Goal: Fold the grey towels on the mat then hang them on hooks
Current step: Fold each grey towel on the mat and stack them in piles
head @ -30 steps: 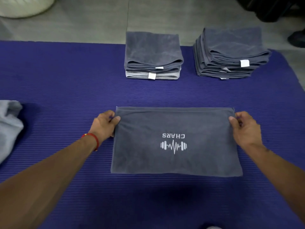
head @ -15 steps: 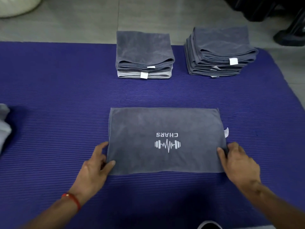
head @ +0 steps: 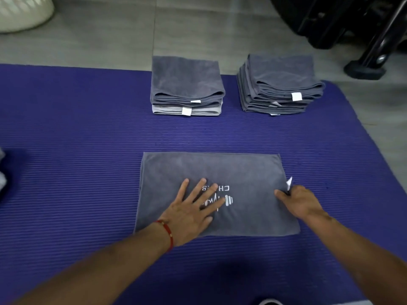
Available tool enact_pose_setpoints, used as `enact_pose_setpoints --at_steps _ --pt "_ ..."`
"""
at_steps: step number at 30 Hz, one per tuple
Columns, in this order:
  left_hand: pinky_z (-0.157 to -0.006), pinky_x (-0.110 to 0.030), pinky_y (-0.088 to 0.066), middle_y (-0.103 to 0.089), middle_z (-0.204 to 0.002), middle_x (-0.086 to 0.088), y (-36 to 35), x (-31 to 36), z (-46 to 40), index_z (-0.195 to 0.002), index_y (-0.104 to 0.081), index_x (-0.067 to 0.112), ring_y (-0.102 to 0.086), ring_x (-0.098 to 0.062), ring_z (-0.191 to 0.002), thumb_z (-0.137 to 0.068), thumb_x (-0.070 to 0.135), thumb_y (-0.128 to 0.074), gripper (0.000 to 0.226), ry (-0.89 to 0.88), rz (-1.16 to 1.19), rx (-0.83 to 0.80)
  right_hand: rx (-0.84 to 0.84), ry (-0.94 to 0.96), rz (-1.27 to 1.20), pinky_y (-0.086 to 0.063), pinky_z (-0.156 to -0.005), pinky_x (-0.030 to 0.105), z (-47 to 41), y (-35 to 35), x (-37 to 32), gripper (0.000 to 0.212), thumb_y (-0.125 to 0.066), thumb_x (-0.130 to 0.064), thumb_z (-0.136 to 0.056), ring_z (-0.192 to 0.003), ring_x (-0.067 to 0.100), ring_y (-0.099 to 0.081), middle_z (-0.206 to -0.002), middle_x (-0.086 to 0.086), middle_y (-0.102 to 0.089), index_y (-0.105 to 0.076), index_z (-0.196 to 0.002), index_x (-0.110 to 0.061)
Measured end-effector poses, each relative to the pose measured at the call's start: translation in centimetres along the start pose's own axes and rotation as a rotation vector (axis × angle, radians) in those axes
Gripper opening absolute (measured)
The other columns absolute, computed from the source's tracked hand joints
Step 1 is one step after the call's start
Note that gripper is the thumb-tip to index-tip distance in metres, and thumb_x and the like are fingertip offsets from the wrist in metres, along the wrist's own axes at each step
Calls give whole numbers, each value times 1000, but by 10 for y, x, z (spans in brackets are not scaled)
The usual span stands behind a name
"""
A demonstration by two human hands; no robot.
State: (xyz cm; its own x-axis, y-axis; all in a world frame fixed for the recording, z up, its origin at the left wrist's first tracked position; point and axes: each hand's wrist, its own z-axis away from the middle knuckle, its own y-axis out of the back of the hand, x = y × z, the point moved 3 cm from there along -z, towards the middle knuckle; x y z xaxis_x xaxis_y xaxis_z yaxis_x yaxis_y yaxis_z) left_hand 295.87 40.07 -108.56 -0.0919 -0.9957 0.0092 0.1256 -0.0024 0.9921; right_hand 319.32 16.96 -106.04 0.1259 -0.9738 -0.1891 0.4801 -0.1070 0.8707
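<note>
- Our left hand [head: 189, 213] lies flat, fingers spread wide, pressing the grey towel [head: 220, 172].
- Our right hand [head: 301, 203] pinches the towel's right edge.

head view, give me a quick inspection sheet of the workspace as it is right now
surface: purple ribbed mat on a grey tiled floor.
job's things: grey towel lies flat, white logo up, tag at its right edge; two stacks of folded towels at the far edge, left stack, right stack.
clutter: pale cloth at the left edge, mostly out of frame.
hands: left hand flat on the towel, fingers spread; right hand pinches the towel's right edge.
cables: nothing seen.
surroundings: white basket top left; black equipment top right.
</note>
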Motion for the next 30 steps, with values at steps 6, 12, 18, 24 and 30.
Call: enact_pose_setpoints --at_steps 6,12,18,24,30 --pt "-116 -72 -11 7 -169 -1 2 9 22 -161 0 35 6 -33 -155 -108 46 -27 60 -118 28 40 110 111 18 -43 -70 37 14 5 -14 32 -67 -37 -93 -91 34 -61 -96 11 -65 -53 -95 -8" --pt "-121 -63 -5 4 -169 11 -1 22 37 -160 -3 38 11 -18 -155 -109 49 -19 55 -87 194 -87 -211 -168 -725 -59 -70 41 13 25 -17 16 -71 -14 -90 -81 27 -72 -85 9 -77 -72 -99 -2" --pt "-124 -24 -15 -25 -158 28 45 20 37 -153 -21 53 -13 14 -145 -100 34 -49 62 184 854 65 -270 243 -359 -61 -71 37 28 57 -40 13 -64 -28 -99 -82 11 -74 -102 1 -77 -67 -106 -17" --pt "-86 -35 -61 -69 -110 16 100 19 14 -133 -57 38 -69 -2 -93 -99 33 -61 35 676 1749 197 -199 674 -186 -55 -49 36 100 58 -143 14 -67 -35 -96 -47 15 -66 -89 -2 -71 -60 -99 -23" --pt "-82 -47 -59 -74 -86 4 101 -30 39 -98 -64 30 -71 -18 -83 -88 36 -65 12 1087 1450 554 -375 806 -354 -56 -63 22 150 1 -212 26 -62 -22 -97 -67 2 -68 -87 -10 -71 -58 -122 -28"
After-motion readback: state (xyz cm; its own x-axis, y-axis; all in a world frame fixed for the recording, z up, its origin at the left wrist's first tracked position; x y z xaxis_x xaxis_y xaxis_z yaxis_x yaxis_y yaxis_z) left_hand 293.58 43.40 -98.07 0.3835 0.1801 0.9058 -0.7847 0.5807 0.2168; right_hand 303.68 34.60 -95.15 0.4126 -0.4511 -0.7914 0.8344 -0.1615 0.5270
